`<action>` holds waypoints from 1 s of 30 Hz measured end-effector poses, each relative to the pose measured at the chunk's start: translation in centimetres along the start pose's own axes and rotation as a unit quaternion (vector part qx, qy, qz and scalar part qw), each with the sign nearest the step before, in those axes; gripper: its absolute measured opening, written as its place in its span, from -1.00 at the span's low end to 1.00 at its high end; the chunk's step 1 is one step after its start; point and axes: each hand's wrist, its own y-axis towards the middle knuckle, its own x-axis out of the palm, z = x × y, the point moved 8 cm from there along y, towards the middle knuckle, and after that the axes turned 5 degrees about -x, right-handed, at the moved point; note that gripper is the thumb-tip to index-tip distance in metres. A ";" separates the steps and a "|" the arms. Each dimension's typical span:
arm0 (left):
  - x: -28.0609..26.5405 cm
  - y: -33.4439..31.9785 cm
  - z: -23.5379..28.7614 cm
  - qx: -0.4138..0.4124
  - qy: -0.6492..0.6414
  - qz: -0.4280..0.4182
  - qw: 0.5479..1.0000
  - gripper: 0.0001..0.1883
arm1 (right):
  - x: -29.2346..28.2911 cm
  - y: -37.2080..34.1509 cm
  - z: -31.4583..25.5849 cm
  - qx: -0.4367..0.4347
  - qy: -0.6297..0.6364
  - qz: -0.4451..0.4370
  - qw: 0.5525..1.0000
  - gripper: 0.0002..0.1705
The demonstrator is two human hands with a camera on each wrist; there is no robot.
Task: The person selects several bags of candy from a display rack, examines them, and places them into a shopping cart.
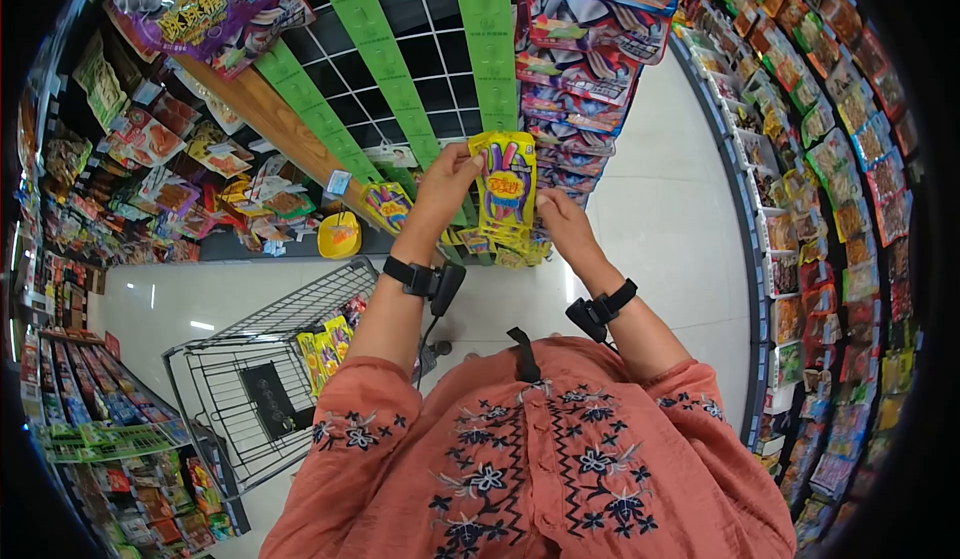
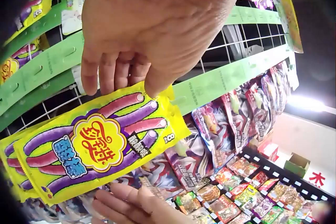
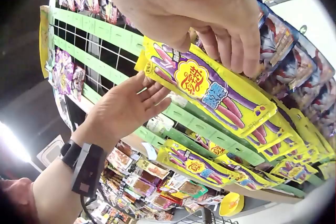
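A yellow candy packet (image 1: 507, 184) with purple and pink sticks printed on it hangs at the front of a green strip (image 1: 485, 49). The left hand (image 1: 452, 184) pinches its top left corner between thumb and fingers; the left wrist view shows this grip on the packet (image 2: 100, 140). Along the packet's right edge is the right hand (image 1: 568, 221), its fingers bent round that edge in the right wrist view, where the packet (image 3: 202, 85) has several like it behind. Whether the right fingertips press on it is partly hidden.
A wire cart (image 1: 250, 399) with yellow packets (image 1: 325, 349) inside stands at lower left. Silver-blue packets (image 1: 590, 49) hang right of the strip. Shelves of snacks (image 1: 840, 159) curve along the right; a yellow basket (image 1: 339, 236) sits at left.
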 end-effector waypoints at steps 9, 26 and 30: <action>-2.7 -3.5 -7.8 -0.056 0.047 0.003 0.997 -0.63 | 0.2 -3.9 2.5 0.145 0.111 -0.087 0.979 -0.69; -9.9 -21.7 -21.2 -0.301 0.014 0.016 0.954 -0.62 | 9.0 -8.2 4.6 0.244 0.084 -0.284 0.924 -0.80; -13.0 -25.1 -22.9 -0.337 0.001 0.049 0.940 -0.61 | 11.7 -8.4 4.1 0.256 0.068 -0.286 0.921 -0.79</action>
